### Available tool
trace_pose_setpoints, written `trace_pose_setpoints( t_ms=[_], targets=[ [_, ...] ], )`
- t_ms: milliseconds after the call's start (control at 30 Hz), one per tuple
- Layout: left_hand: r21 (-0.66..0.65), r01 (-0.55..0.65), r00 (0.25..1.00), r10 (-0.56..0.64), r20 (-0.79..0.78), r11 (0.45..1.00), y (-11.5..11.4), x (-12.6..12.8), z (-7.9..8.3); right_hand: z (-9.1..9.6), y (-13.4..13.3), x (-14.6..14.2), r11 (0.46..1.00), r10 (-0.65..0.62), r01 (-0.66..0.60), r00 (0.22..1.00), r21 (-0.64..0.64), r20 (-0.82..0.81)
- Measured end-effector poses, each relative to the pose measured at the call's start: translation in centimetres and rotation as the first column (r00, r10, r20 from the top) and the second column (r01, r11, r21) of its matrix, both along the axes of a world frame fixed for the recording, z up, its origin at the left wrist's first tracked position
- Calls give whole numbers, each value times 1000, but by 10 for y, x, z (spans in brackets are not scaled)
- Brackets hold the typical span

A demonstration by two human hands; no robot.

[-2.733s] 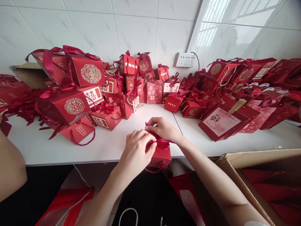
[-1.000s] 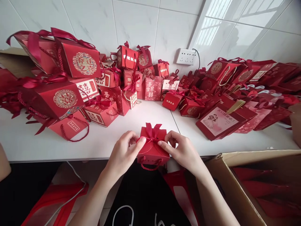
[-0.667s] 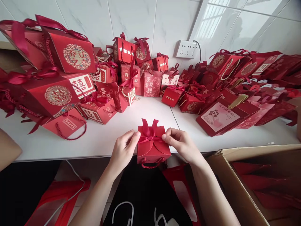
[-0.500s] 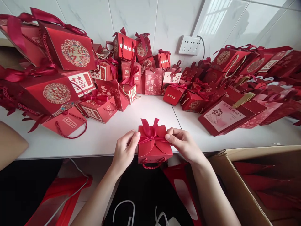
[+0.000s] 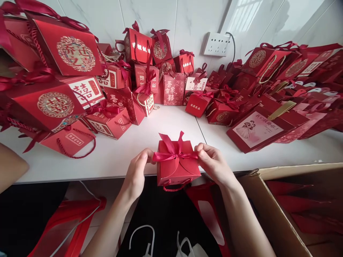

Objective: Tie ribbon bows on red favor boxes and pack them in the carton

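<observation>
A small red gift box (image 5: 178,169) sits at the table's front edge, with a twisted cord handle (image 5: 177,188) hanging at its near side. Across its folded lid a crimson satin ribbon (image 5: 177,155) is tied in a bow, its two tails pointing up and away. My left hand (image 5: 136,171) is closed at the bow's left loop, the thumb on top and the fingertips partly hidden. On the other side, the thumb and forefinger of my right hand (image 5: 214,162) pinch the right loop.
Finished red gift boxes (image 5: 66,103) are stacked at the left and back; more boxes and bags (image 5: 253,128) crowd the right. A cardboard carton (image 5: 284,214) holding red pieces stands at the lower right. Another person's arm (image 5: 12,164) shows at the left edge. A power strip (image 5: 216,44) hangs on the wall.
My hands have moved apart slightly, and the bow's loops now stretch wider to both sides. The box has shifted a little to the right in view.
</observation>
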State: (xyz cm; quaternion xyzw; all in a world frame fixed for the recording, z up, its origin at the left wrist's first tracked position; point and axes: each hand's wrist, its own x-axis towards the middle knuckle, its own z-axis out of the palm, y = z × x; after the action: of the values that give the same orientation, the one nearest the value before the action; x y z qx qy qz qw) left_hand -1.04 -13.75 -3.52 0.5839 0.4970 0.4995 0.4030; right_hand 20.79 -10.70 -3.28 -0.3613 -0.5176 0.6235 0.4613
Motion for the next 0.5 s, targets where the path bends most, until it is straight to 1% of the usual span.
trace_pose_setpoints(
  t_ms=[33,100,167,267,333,433,500],
  targets=[
    [9,23,1000,-23,-1,1000,-1,-3,2,1,-2,2,1000,-14,13,1000,23,9],
    [26,32,999,-32,-29,999,-4,-8,7,4,-8,5,997,-47,43,998,68,50],
    [52,30,995,-24,-96,998,-7,-9,13,9,-15,6,989,-96,78,984,122,149],
    [138,-3,976,33,-216,990,-9,-10,19,17,-22,2,977,-168,110,925,183,342],
    [221,-11,957,74,-281,975,-8,-10,21,22,-24,-2,972,-200,121,879,203,433],
    [343,-8,927,136,-350,939,-7,-11,19,25,-22,-7,958,-253,144,829,247,499],
    [365,-39,919,177,-351,930,-7,-12,17,25,-20,-9,953,-268,147,820,266,506]
  ],
)
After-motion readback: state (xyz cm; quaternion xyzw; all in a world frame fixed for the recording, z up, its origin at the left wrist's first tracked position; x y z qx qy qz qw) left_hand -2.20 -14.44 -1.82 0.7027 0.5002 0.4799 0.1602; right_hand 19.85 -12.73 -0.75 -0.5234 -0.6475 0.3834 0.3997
